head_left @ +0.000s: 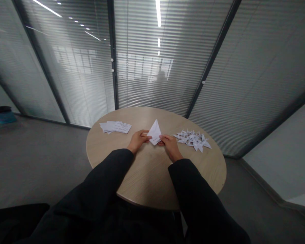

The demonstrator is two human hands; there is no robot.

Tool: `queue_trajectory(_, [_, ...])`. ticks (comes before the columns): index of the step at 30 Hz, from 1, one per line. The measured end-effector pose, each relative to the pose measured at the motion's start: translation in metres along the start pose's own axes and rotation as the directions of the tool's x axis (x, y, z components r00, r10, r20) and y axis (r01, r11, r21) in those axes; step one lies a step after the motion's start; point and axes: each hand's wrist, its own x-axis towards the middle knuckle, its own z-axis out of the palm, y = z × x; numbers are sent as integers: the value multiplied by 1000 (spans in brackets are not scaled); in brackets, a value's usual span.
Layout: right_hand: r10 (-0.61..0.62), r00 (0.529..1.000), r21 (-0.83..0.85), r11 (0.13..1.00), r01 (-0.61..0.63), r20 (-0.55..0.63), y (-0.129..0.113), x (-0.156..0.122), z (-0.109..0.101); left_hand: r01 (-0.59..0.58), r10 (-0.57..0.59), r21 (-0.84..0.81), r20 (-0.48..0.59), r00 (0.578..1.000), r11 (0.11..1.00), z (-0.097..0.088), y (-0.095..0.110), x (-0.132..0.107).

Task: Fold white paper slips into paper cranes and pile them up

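As hands [138,141] pinch, paper [154,132] sits between

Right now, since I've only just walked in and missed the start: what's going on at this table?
A person at a round table is holding a folded paper with the left hand and right hand, one on each side. The paper comes to a point at the top. A stack of printed sheets lies to the left of the hands, and a pile of small paper cranes lies to their right.
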Motion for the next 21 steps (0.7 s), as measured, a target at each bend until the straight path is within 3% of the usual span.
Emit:
queue_trajectory(6, [-13,1000,-1,1000,13,-6,-4,-2,0,-98,94,45,86,992,994,2,1,-3])
queue_trajectory(11, [42,999,27,999,-42,25,-5,-3,2,-215,199,181,100,975,960,1,1,-6])
queue_trajectory(21, [54,991,-26,998,-51,123,1,-3,8,-267,288,400,7,958,877,1,0,-5])
